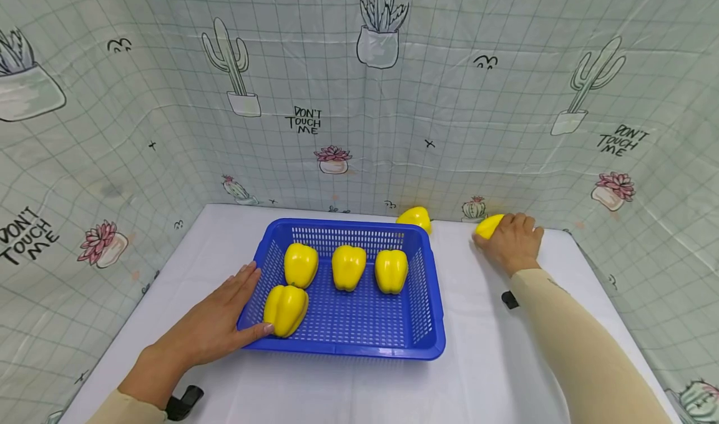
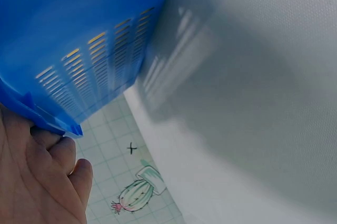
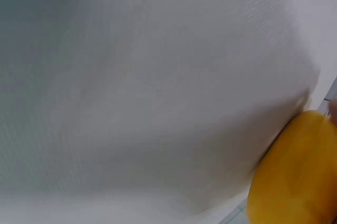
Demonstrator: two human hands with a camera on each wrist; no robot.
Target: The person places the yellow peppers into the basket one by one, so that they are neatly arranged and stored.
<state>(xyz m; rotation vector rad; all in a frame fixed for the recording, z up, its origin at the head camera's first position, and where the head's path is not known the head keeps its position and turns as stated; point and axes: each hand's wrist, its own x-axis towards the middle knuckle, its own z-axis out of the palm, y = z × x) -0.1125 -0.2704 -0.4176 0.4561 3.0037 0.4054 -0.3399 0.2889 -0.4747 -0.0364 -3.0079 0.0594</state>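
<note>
In the head view, a blue plastic basket (image 1: 359,350) with slotted walls stands on the white table, holding several yellow bell peppers (image 1: 348,268). My left hand (image 1: 216,318) is at its left side, thumb over the rim near the front left corner. The left wrist view shows fingers (image 2: 63,155) bent against the outside, under the basket's rim (image 2: 31,110). At the back right, my right hand (image 1: 513,243) grips another yellow bell pepper (image 1: 487,226), covering part of it. That pepper (image 3: 297,174) also fills the right wrist view's lower right corner, with most of the hand out of frame.
One more yellow bell pepper (image 1: 417,218) lies behind the basket's back right corner, partly hidden by the rim. A printed grid curtain (image 1: 359,99) with cactus drawings encloses the back and sides of the white table (image 1: 477,361). Black straps (image 1: 185,402) show at both wrists.
</note>
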